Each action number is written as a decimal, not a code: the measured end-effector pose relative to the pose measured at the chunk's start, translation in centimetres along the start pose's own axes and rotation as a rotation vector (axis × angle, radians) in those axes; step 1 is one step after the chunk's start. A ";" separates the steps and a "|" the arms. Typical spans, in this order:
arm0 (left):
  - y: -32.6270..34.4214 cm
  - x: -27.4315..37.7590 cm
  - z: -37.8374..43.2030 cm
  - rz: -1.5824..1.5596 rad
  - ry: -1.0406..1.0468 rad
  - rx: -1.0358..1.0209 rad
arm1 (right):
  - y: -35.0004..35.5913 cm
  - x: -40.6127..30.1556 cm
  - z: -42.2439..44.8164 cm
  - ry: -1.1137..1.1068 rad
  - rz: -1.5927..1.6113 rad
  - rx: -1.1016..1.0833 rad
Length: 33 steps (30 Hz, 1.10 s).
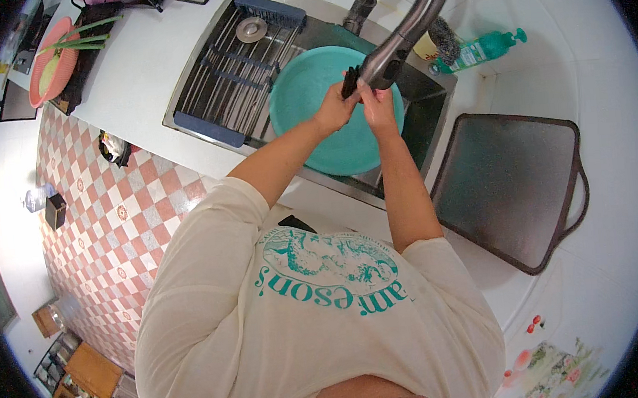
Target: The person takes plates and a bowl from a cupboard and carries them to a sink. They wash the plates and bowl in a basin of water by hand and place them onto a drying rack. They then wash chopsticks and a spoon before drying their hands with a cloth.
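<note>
My left hand [336, 108] is closed on a small black, ridged object [351, 81], whose kind I cannot tell. Close beside it, my right hand [377, 106] is raised at the faucet head, and its fingertips are partly hidden. The dark metal pull-down faucet [390, 63] reaches down from the top right, its spout end right at both hands. Under them a round turquoise plastic basin [344, 155] stands in the stainless steel sink [434, 105]. Whether water is running I cannot tell.
A metal drying rack [227, 78] with a sink strainer [251, 30] spans the sink's left side. Right of the sink lie a dark rectangular tray [509, 185], a green pump bottle [481, 52] and a scouring pad [444, 40]. A pink basket [60, 64] with green onions stands far left.
</note>
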<state>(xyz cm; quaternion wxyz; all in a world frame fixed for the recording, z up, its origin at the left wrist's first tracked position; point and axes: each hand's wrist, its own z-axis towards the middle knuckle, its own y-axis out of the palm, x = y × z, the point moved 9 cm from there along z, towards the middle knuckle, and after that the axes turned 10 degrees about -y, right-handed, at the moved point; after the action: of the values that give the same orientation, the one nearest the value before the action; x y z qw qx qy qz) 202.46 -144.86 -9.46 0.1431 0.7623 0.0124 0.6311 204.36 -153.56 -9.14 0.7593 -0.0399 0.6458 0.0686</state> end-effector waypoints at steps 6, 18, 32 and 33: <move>1.0 -1.2 -0.4 -0.018 0.045 -0.006 | 1.0 -7.7 -1.6 -0.295 -0.095 0.047; 0.7 2.0 -1.8 0.158 0.194 0.114 | 2.6 -10.4 -1.2 -0.449 -0.605 0.125; 0.2 2.9 -1.0 0.035 0.239 0.156 | 2.4 -9.2 -0.5 -0.467 -0.416 0.109; 0.6 3.5 -0.8 0.041 0.274 0.146 | 1.9 -8.7 -0.5 -0.415 -0.339 0.149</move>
<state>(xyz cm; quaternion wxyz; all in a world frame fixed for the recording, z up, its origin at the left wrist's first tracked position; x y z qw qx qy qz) 202.28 -144.55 -5.82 0.0713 0.6775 0.0618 0.7295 202.20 -152.26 -0.57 0.8769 -0.0764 0.4638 -0.1006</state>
